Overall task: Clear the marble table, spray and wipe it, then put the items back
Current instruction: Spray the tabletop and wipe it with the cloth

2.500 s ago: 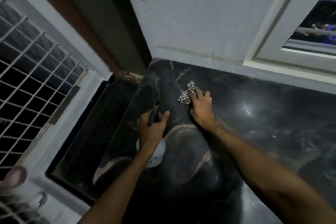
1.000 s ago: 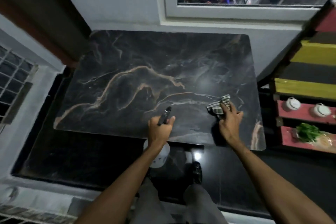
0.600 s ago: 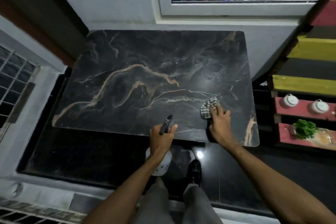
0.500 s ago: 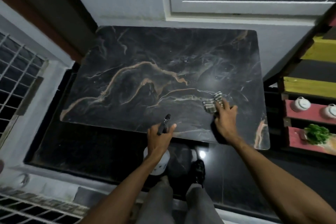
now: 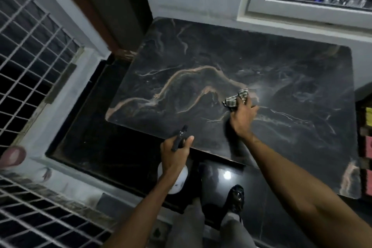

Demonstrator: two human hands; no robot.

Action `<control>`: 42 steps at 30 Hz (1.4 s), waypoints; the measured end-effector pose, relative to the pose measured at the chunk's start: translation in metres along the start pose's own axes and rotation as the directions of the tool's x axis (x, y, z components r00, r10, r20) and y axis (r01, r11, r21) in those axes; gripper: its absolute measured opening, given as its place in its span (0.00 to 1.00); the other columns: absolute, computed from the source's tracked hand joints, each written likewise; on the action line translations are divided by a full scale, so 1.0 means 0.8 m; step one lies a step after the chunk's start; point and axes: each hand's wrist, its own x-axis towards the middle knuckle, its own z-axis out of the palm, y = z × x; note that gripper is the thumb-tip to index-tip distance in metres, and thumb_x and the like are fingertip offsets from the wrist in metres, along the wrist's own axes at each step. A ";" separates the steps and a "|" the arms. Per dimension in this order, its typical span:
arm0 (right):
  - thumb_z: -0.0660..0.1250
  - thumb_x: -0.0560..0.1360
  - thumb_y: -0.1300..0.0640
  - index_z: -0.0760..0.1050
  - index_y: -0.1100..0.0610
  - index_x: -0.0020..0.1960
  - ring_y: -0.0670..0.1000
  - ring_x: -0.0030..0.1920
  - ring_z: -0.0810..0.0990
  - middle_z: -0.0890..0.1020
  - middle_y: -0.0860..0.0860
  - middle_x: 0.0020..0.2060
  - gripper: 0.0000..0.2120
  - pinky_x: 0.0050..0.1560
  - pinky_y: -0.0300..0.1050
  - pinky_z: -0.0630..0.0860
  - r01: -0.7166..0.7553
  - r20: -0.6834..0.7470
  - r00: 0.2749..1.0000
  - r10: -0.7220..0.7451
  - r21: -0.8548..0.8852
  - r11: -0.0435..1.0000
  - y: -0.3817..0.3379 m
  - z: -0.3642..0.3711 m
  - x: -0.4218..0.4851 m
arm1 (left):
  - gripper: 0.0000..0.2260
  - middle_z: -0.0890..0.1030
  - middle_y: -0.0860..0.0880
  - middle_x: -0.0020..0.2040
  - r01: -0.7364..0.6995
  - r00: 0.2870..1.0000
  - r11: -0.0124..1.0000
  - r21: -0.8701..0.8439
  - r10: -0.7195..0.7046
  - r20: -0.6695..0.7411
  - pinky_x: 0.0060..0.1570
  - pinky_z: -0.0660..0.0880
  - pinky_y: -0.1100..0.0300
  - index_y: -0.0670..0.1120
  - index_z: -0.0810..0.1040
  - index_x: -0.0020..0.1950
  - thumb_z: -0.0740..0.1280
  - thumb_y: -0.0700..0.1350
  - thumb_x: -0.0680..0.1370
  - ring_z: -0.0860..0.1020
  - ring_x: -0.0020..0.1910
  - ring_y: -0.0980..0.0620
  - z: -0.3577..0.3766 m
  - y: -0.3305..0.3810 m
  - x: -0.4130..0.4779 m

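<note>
Right grip (image 5: pixel 244 116) clutching checked cloth (image 5: pixel 234 99), pressing it onto worktop (image 5: pixel 291 74) for wiping; left grip (image 5: pixel 176 154) holding spray bottle (image 5: pixel 174 180) off edge, clearing path.

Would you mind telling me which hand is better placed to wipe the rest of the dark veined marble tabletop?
The right hand: it holds the checked cloth against the marble tabletop. The left hand is occupied, gripping the white spray bottle with a black trigger at the near edge.
</note>
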 end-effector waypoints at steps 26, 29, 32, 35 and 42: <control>0.65 0.65 0.69 0.71 0.51 0.72 0.60 0.55 0.69 0.65 0.53 0.76 0.36 0.56 0.52 0.71 0.025 -0.034 0.999 -0.024 0.012 1.000 0.055 0.000 -0.097 | 0.19 0.76 0.47 0.26 -0.157 0.985 0.985 0.072 0.162 -0.066 0.33 0.72 0.62 0.40 0.73 0.31 0.75 0.46 0.76 0.77 0.29 0.52 0.002 0.009 0.009; 0.65 0.69 0.65 0.68 0.49 0.75 0.57 0.53 0.70 0.65 0.52 0.76 0.35 0.53 0.47 0.68 0.410 0.123 0.907 -0.404 -0.032 0.911 0.077 -0.001 -0.155 | 0.20 0.75 0.43 0.26 -0.196 0.981 0.979 0.064 0.194 0.026 0.33 0.73 0.54 0.39 0.71 0.30 0.75 0.45 0.76 0.76 0.28 0.44 0.044 0.029 -0.013; 0.62 0.70 0.65 0.68 0.49 0.75 0.54 0.52 0.67 0.65 0.51 0.77 0.34 0.51 0.48 0.71 0.429 0.116 0.899 -0.422 -0.034 0.903 0.150 -0.032 -0.168 | 0.21 0.74 0.41 0.26 -0.226 0.967 0.973 0.039 0.219 0.134 0.33 0.73 0.52 0.37 0.70 0.30 0.75 0.44 0.76 0.75 0.28 0.41 0.088 0.050 -0.041; 0.64 0.70 0.69 0.72 0.51 0.71 0.54 0.51 0.64 0.66 0.52 0.75 0.32 0.53 0.52 0.73 -0.137 -0.114 0.983 0.145 0.079 0.987 0.238 -0.082 -0.151 | 0.21 0.73 0.41 0.26 -0.256 0.937 0.966 0.024 0.242 0.250 0.31 0.71 0.55 0.38 0.69 0.30 0.75 0.43 0.76 0.74 0.27 0.44 0.133 0.066 -0.072; 0.65 0.67 0.72 0.73 0.53 0.70 0.55 0.51 0.65 0.65 0.50 0.76 0.33 0.53 0.50 0.72 -0.175 -0.115 0.976 0.184 0.081 0.981 0.333 -0.131 -0.171 | 0.26 0.65 0.55 0.22 -0.254 0.874 0.963 0.087 0.190 0.448 0.27 0.61 0.63 0.49 0.62 0.26 0.75 0.46 0.75 0.64 0.22 0.57 0.234 0.095 -0.142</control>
